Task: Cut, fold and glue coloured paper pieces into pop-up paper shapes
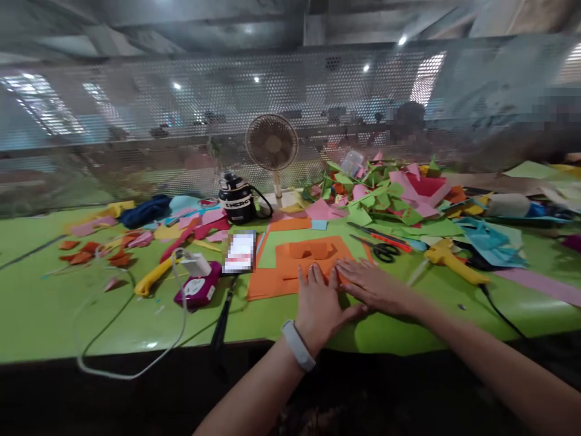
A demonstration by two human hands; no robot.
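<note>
Orange paper (267, 286) lies on the green table in front of me, with a smaller cut or folded orange piece (290, 251) on top of it. My left hand (319, 303), with a pale band on its wrist, rests flat on the lower edge of that smaller piece, fingers stretched forward. Beside it my right hand (372, 283) lies flat too, fingers extended to the left over the paper's right part. The fingertips of both hands come close together. Black-handled scissors (384, 249) and an orange-and-black cutter (390, 239) lie just beyond my right hand.
A yellow glue gun (454, 263) lies at right, another yellow tool (157, 275) at left. Near the left hand are a phone (239, 251) and a purple power socket (198, 290) with a looping white cable. Behind stand a black bottle (236, 203), a fan (272, 143) and heaped paper scraps (385, 194).
</note>
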